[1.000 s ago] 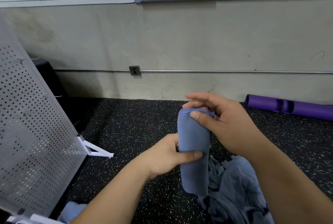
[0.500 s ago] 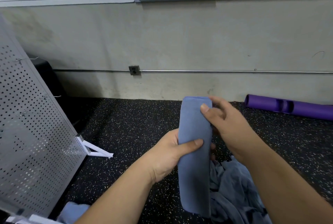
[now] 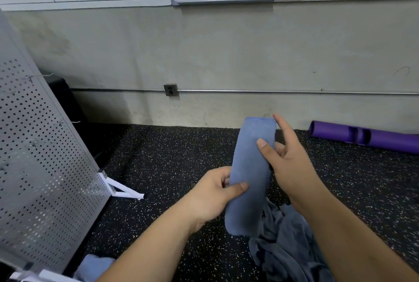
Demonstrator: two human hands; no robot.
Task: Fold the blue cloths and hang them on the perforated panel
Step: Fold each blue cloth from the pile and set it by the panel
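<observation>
Centre of frame: the folded blue cloth (image 3: pixel 251 168) is held upright in the air as a narrow strip above the speckled floor (image 3: pixel 170 168). The left hand (image 3: pixel 213 197) grips its lower half, thumb across the front and fingers behind. The right hand (image 3: pixel 288 163) pinches the upper half, thumb on the front and index finger extended along the right edge. Lower right: a pile of loose blue cloths (image 3: pixel 292 247) lies on the floor. Left edge: the perforated panel (image 3: pixel 45 168) stands tilted.
</observation>
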